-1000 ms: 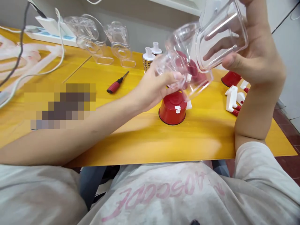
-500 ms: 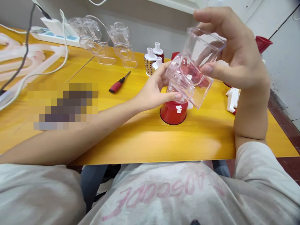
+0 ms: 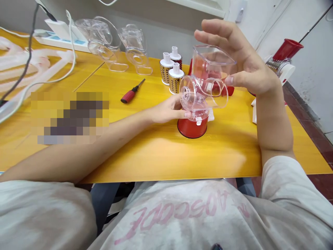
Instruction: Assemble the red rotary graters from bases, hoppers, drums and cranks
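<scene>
A clear plastic rotary grater housing (image 3: 204, 95) stands upright on a round red base (image 3: 192, 129), its square hopper facing up. My left hand (image 3: 170, 109) is closed around its lower left side, thumb in front near the neck, the other fingers partly hidden behind. Beside the hopper, my right hand (image 3: 241, 64) has its fingers spread and raised. Its thumb tip appears against the hopper's right edge. Three grater drums (image 3: 176, 80) with white tops stand just behind my left hand. Red parts show through the clear plastic.
A red-handled screwdriver (image 3: 128, 95) lies left of the drums. Two more clear housings (image 3: 136, 52) stand at the back, near a power strip (image 3: 62, 40) with cables. An assembled red grater (image 3: 284, 57) is at the right, with a white part (image 3: 254, 111) behind my right forearm.
The clear housing has gone from tilted to upright on the red base. My right hand has moved left, its fingers opening from the hopper. My left hand stays near the base.
</scene>
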`<state>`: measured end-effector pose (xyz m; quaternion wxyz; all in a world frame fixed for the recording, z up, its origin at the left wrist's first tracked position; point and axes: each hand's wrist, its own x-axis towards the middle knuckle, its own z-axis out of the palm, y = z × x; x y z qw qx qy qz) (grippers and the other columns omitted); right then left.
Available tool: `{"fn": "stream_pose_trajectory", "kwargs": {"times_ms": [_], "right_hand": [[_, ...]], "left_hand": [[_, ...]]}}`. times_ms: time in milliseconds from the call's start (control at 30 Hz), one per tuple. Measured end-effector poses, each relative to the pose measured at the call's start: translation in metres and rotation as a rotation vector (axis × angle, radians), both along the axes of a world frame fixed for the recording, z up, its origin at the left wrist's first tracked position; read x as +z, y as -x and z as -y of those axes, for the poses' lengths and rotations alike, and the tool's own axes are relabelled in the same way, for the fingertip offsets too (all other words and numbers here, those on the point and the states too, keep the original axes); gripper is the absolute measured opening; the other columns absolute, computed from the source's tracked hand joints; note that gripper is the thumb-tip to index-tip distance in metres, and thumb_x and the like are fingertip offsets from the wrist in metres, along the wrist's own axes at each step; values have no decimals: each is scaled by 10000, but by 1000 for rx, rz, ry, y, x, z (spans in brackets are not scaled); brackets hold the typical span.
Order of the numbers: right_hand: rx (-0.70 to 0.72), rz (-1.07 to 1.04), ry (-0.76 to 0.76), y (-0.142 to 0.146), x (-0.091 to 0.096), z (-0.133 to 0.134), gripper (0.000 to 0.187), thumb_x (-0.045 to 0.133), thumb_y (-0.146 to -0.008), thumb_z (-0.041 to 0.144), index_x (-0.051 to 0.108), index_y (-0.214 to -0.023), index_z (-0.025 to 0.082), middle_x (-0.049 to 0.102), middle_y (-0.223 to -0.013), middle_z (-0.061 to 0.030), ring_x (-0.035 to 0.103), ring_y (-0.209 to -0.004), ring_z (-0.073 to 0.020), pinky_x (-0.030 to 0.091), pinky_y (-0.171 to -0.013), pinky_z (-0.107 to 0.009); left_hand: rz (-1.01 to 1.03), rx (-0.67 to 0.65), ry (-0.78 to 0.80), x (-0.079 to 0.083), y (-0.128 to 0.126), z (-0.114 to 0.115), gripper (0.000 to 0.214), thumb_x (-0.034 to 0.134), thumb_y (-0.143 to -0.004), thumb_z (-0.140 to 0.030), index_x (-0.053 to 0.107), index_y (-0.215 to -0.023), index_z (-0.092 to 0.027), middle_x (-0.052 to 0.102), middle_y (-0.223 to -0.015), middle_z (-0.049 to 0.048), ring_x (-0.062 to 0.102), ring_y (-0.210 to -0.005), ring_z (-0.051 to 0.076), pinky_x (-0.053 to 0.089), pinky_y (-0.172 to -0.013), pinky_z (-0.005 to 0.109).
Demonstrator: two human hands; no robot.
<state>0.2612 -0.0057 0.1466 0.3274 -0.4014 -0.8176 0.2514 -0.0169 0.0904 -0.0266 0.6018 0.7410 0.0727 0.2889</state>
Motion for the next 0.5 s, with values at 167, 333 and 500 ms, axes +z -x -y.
{"fn": "stream_pose_trajectory", "kwargs": {"times_ms": [167,333,500], "right_hand": [[16,84,-191,-6,21,29,774,900,-1077,640,643,-1802,558,429,-2046,134,281,-1994,-299,489,-1581,-506],[-188,243,-223,10,24,48,804,1000,-990,701,708,-1725,552,572,-1943,72,554,-1823,-420,655,-1437,-559],[-208,316,-281,21,14,43,499,873,-1061,674,795,-1518,490,814,-1611,63,786,-1539,-393,688,-1372,-655]], "left_hand": [[-26,131,-45,0,-9,20,950,1202,-781,-669,732,-1483,-233,920,-1462,170,861,-1445,450,624,-1366,703],[-3,248,-88,-3,-17,46,1080,1186,-790,-691,634,-1581,-205,846,-1576,231,757,-1627,510,506,-1467,744],[8,176,-125,-17,-18,43,1306,1255,-646,-682,576,-1666,-228,769,-1692,254,697,-1694,533,415,-1528,773]]}}
